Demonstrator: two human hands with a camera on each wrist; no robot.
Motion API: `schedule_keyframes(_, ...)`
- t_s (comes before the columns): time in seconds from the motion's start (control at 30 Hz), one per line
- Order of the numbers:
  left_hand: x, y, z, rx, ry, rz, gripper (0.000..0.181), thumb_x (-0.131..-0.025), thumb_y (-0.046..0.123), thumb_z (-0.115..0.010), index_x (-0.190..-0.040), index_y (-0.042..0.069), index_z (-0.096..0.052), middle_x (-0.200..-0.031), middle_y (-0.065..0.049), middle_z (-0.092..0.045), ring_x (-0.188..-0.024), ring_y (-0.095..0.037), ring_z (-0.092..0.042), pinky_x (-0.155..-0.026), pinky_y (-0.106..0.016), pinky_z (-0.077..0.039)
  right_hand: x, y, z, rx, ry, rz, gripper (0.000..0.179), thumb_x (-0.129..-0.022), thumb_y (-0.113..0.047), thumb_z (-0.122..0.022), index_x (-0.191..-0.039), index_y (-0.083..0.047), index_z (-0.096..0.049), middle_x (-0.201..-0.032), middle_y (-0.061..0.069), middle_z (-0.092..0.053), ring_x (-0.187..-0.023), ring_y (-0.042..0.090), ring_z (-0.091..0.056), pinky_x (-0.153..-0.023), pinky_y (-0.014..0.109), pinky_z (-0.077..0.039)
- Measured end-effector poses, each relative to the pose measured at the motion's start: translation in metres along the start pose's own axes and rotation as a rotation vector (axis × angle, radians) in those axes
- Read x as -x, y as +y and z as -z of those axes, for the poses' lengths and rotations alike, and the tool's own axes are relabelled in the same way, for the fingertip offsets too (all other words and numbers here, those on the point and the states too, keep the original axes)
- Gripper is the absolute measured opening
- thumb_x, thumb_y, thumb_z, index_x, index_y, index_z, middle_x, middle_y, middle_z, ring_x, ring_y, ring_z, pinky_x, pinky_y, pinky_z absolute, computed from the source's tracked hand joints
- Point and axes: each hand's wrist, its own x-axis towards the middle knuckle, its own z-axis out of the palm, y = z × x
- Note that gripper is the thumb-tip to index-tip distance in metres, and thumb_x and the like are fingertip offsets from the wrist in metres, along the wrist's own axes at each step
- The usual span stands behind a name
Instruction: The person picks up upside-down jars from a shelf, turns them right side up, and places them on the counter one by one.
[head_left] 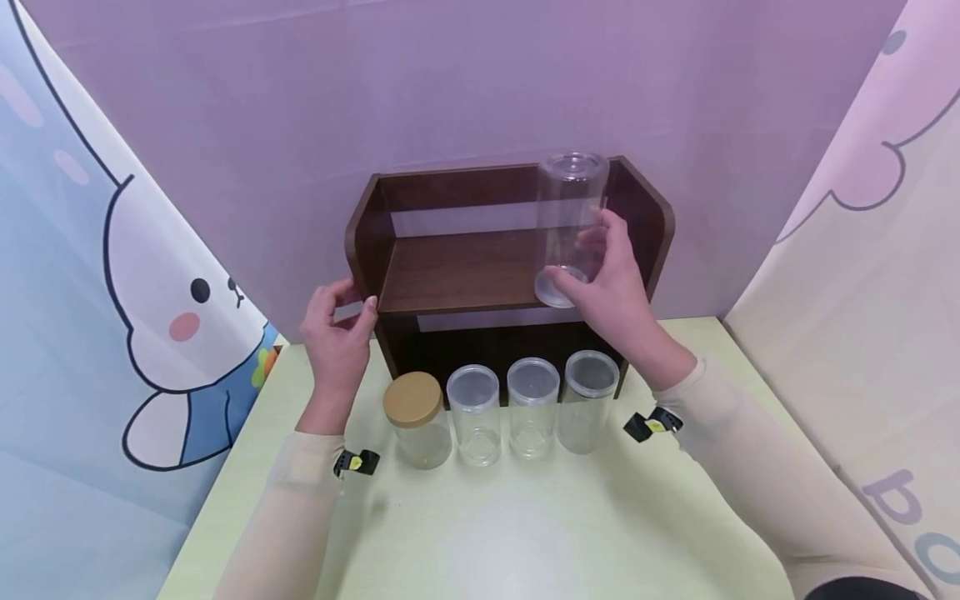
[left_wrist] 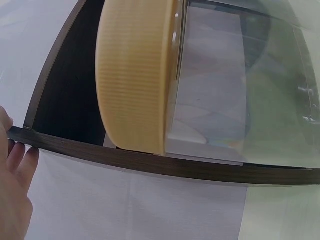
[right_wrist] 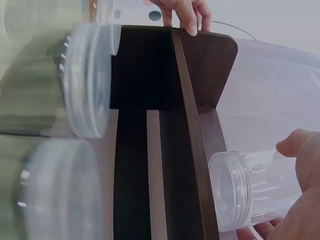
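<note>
My right hand [head_left: 618,287] grips a clear plastic jar [head_left: 573,187] around its lower part, at the right end of the brown wooden shelf [head_left: 457,271]. That jar is upside down, its lidded end low over the upper board; whether it touches the board I cannot tell. At the shelf's left side panel, my left hand [head_left: 337,333] holds the front edge between thumb and fingers, also visible in the left wrist view. In front of the shelf stand a jar with a tan lid [head_left: 414,400] and three clear-lidded jars [head_left: 475,417], in a row.
The shelf has two levels and raised side panels, and stands against a purple backdrop [head_left: 480,92]. Cartoon-printed cloths flank it, one at left [head_left: 180,292] and one at right [head_left: 862,275]. The pale green table [head_left: 510,533] extends in front of the jars.
</note>
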Motion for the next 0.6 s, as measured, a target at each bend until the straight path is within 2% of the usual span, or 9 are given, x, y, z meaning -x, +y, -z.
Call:
schedule_keyframes(0.13, 0.001, 0.000, 0.001, -0.001, -0.006, -0.001, 0.031, -0.102, 0.019, -0.084, -0.132, 0.015, -0.077, -0.120, 0.000, -0.073, -0.111, -0.012, -0.069, -0.089, -0.038, -0.067, 0.014, -0.002, 0.002, -0.016, -0.019, 0.001, 0.089, -0.096, -0.021, -0.088, -0.165, -0.017, -0.032, -0.140, 0.011, -0.055, -0.120, 0.025, -0.062, -0.098, 0.041, -0.054)
schedule_keyframes(0.37, 0.000, 0.001, 0.002, 0.009, -0.005, -0.010, 0.031, -0.102, 0.018, -0.084, -0.132, 0.014, -0.077, -0.120, -0.002, -0.073, -0.111, -0.013, -0.069, -0.087, -0.020, -0.062, 0.033, -0.009, 0.006, -0.029, -0.046, 0.011, 0.088, -0.097, -0.019, -0.088, -0.165, -0.017, -0.033, -0.138, 0.006, -0.055, -0.125, 0.023, -0.063, -0.112, 0.043, -0.052)
schedule_keyframes(0.47, 0.000, 0.001, 0.002, 0.003, -0.009, -0.013, 0.031, -0.102, 0.018, -0.083, -0.132, 0.014, -0.077, -0.120, -0.001, -0.073, -0.111, -0.012, -0.069, -0.088, -0.022, -0.063, 0.040, -0.010, 0.008, -0.032, -0.049, 0.019, 0.087, -0.097, -0.017, -0.088, -0.165, -0.017, -0.033, -0.138, 0.006, -0.055, -0.127, 0.023, -0.063, -0.113, 0.042, -0.051)
schedule_keyframes(0.6, -0.001, -0.001, 0.001, -0.006, -0.013, -0.015, 0.031, -0.102, 0.019, -0.083, -0.132, 0.014, -0.076, -0.120, 0.000, -0.073, -0.112, -0.011, -0.069, -0.089, -0.029, -0.065, 0.049, -0.011, 0.011, -0.044, -0.054, 0.024, 0.085, -0.097, -0.014, -0.087, -0.165, -0.019, -0.035, -0.137, 0.005, -0.056, -0.127, 0.021, -0.062, -0.112, 0.033, -0.050)
